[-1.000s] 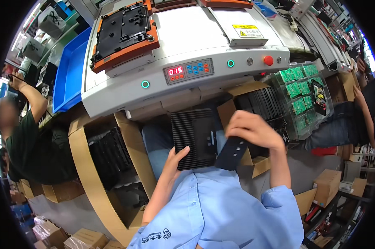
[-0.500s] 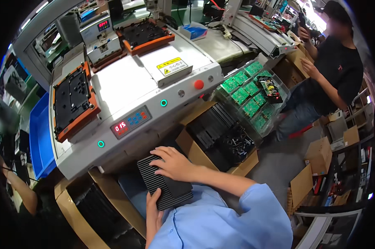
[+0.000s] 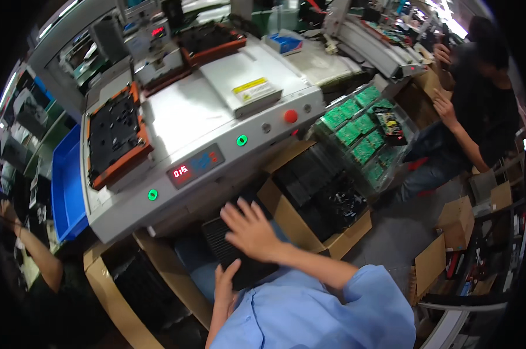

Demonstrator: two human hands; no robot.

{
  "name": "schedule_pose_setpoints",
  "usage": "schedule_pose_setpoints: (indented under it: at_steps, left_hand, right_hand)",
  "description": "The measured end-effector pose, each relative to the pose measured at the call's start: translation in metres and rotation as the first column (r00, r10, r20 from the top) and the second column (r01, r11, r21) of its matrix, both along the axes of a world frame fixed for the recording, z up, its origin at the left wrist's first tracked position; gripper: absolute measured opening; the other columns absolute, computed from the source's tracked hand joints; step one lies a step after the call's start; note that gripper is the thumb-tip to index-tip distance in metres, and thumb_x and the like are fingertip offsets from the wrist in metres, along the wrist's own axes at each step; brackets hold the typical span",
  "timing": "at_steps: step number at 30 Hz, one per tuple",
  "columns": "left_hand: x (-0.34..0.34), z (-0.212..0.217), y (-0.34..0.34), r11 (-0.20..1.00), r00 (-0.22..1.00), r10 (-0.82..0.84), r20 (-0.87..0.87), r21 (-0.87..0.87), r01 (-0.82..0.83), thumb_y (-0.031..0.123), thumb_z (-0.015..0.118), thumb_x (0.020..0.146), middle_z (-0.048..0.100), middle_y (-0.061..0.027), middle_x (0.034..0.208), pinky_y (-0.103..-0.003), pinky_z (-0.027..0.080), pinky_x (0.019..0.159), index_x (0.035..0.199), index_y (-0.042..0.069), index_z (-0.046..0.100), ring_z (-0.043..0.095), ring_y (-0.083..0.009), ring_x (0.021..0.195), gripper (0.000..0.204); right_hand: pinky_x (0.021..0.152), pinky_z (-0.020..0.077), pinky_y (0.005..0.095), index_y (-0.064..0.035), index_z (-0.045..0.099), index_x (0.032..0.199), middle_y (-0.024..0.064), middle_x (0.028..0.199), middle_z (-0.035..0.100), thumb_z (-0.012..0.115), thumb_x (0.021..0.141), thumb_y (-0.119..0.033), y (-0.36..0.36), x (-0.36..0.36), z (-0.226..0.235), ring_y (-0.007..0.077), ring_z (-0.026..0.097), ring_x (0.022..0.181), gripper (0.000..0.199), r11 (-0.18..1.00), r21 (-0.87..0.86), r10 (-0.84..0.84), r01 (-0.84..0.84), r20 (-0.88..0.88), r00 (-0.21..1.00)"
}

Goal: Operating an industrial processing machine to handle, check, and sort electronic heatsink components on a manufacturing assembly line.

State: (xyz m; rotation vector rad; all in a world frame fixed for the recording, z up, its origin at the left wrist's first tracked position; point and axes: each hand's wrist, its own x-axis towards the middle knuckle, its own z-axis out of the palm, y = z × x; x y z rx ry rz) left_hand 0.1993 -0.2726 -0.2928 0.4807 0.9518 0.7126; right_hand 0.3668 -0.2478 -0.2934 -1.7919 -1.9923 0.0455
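Black finned block (image 3: 239,256) sitting on lap just below machine (image 3: 199,122), probably to keep it steady. Right hand (image 3: 252,231) flat on top, fingers spread, not gripping. Left hand (image 3: 225,285) cupping near edge, fingers curled around it.
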Motion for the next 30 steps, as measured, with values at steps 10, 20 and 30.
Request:
schedule_pose_setpoints:
  at_steps: [10,20,30]
  left_hand:
    - [-0.014,-0.008,0.015,0.995,0.991,0.095,0.095,-0.046,-0.091,0.028,0.06,0.094,0.066,-0.009,0.103,-0.028,0.052,0.078,0.109,0.0,0.059,0.065,-0.0143,0.089,0.032]
    - [-0.053,0.003,0.027,0.978,0.983,0.146,0.112,-0.164,-0.126,0.025,0.059,0.091,0.067,-0.017,0.105,-0.035,0.054,0.083,0.11,-0.004,0.062,0.066,-0.0258,0.093,0.035]
    - [-0.035,-0.014,0.025,0.935,0.438,-0.182,0.88,0.017,0.355,0.08,0.026,0.081,0.056,-0.0261,0.122,-0.05,0.048,0.093,0.137,-0.007,0.037,0.06,-0.0386,0.106,0.105]
  right_hand:
    - [0.112,0.0192,0.0518,-0.0017,0.038,0.141,0.019,0.145,0.036,0.052,0.093,-0.037,-0.015,-0.006,0.016,0.0383,0.028,0.137,0.061,0.966,-0.155,0.184,-0.206,-0.149,0.972]
    - [0.109,0.0317,0.0474,-0.0106,0.052,0.132,0.0073,0.136,0.05,0.074,0.074,-0.028,-0.015,0.031,0.085,0.0252,0.044,0.128,0.065,0.681,-0.176,0.717,-0.71,-0.036,0.696]
    - [0.061,0.0476,0.0282,0.0022,0.063,0.101,0.0113,0.08,0.064,0.071,0.083,-0.012,0.006,0.042,0.111,0.0169,0.062,0.07,0.024,0.954,0.018,0.254,-0.299,-0.58,0.774]
